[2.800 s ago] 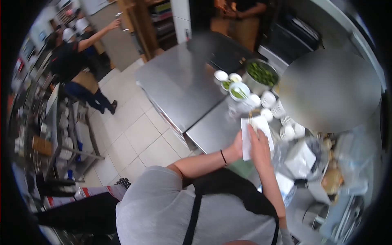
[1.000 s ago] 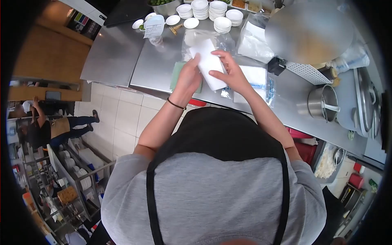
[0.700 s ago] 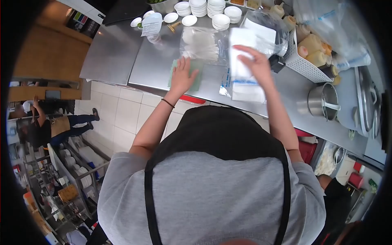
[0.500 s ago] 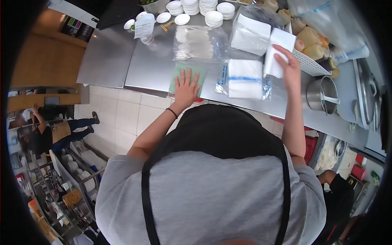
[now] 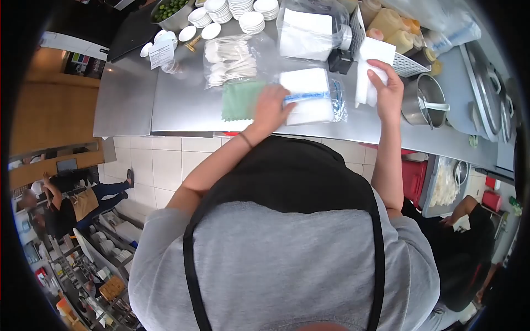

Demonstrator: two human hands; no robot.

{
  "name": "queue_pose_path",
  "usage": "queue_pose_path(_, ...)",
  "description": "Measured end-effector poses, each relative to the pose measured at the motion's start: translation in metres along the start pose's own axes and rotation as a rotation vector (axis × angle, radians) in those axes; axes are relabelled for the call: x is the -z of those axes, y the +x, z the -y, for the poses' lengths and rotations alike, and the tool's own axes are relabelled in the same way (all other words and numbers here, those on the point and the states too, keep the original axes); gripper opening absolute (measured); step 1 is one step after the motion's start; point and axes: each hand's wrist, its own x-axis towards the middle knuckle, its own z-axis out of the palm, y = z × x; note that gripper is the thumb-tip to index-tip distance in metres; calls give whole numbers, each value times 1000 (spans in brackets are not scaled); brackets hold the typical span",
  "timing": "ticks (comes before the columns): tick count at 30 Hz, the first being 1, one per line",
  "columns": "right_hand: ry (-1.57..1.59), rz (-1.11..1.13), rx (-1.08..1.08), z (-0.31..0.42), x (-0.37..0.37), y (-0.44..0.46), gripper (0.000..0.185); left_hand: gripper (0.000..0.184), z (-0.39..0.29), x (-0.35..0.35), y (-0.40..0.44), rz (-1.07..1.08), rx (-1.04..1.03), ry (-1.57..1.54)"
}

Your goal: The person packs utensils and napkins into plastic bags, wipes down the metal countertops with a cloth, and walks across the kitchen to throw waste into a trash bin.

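Note:
My right hand (image 5: pixel 388 83) grips a folded bundle of white paper napkins (image 5: pixel 377 51), held upright above the counter's right part. My left hand (image 5: pixel 270 106), a little blurred, has its fingers and thumb closed on the left edge of a stack of white napkins (image 5: pixel 305 113) with a blue band across it. The stack lies on a clear plastic wrapper (image 5: pixel 340 106). Beside my left hand is a green cloth (image 5: pixel 237 100) with a zigzag edge, flat on the counter. Behind the cloth, a clear bag holds white disposable spoons (image 5: pixel 232 58).
Behind the stack lies a bag of white napkins (image 5: pixel 305 36) beside a small black box (image 5: pixel 341 60). A white basket of sauce bottles (image 5: pixel 408 65) and a steel pot (image 5: pixel 425 99) stand to the right. Stacked small white dishes (image 5: pixel 252 22) are at the back. People stand at both sides.
My left hand has left the green cloth and moved right onto the banded napkin stack. My right hand still holds its napkins. The whole view has shifted.

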Motion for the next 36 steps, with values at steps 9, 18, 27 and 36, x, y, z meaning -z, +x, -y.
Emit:
queue_pose_path(9, 37, 40, -21, -20, 7, -3, 9, 12, 14, -45, 20, 46, 255, -568)
queue_pose_path(18, 105, 291, -229, -54, -30, -22, 13, 36, 56, 32, -37, -305, 876, -1290)
queue_pose_path(27, 173, 556, -327, -101, -150, -50, 13, 20, 76, 33, -20, -66, 740, -771)
queue_pose_path(36, -310, 413, 91, -78, -160, -49, 23, 26, 39, 43, -6, 134, 765, -1228)
